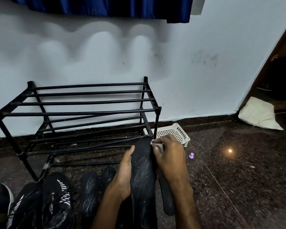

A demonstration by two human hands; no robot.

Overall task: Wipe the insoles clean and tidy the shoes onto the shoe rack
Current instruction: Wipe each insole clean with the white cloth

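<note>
My left hand holds a long black insole upright by its left edge; the insole shows pale dusty streaks. My right hand pinches a small white wipe against the insole's upper right edge. Another black insole lies on the floor under my right forearm. Two more dusty insoles lie to the left. Black sport shoes with white stripes stand at the bottom left. The black metal shoe rack stands bare against the wall.
A white perforated plastic basket sits on the dark speckled floor just right of the rack. A small purple cap lies near it. A cream pillow rests by the doorway at right. A blue curtain hangs above.
</note>
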